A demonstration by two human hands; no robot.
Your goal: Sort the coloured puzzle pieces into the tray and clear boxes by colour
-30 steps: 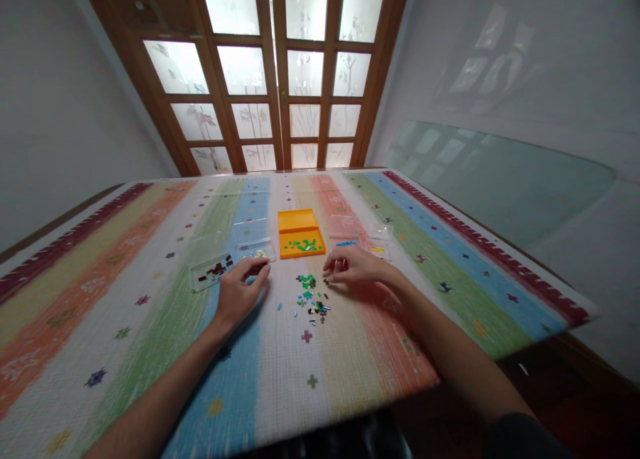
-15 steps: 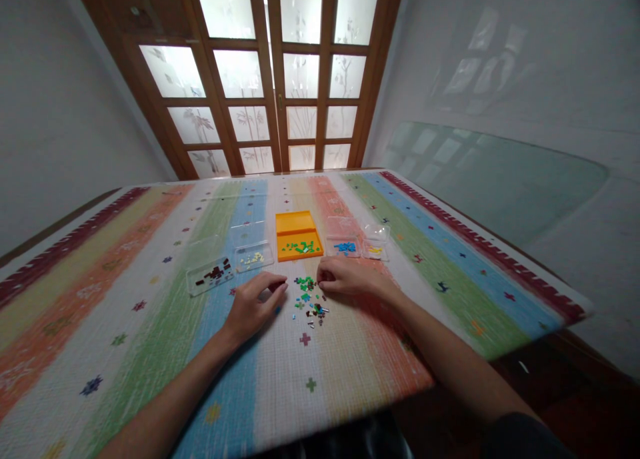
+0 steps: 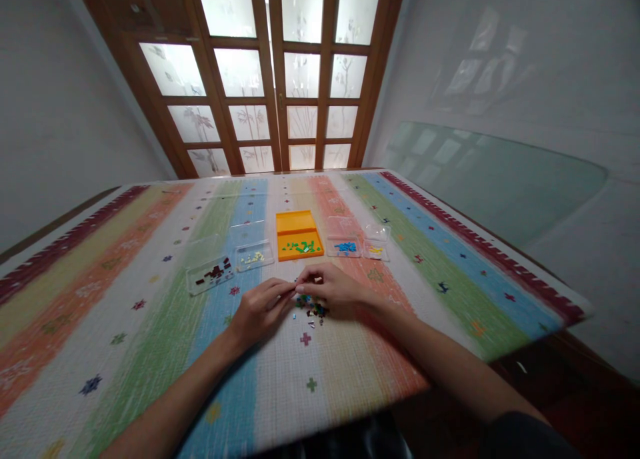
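The fingertips of my left hand [image 3: 264,308] and my right hand [image 3: 334,287] meet above the table, just beyond a loose pile of small building pieces [image 3: 314,308]. Both hands are closed in a pinch. Whatever lies between the fingers is too small to make out. Green, blue, dark brown and grey pieces show in the pile, and my right hand covers its far part. Beyond the hands lies an opened orange box [image 3: 299,233] with green pieces in its near half.
Left of the orange box are a clear box [image 3: 200,288] of dark brown pieces and a clear box [image 3: 255,266] of pale yellow ones. To its right, one holds blue pieces [image 3: 346,247], another yellow pieces [image 3: 376,250]. A striped cloth [image 3: 285,399] covers the table.
My right hand has moved left, over the far part of the pile, to meet my left hand. My left hand's fingers have closed and shifted slightly right.
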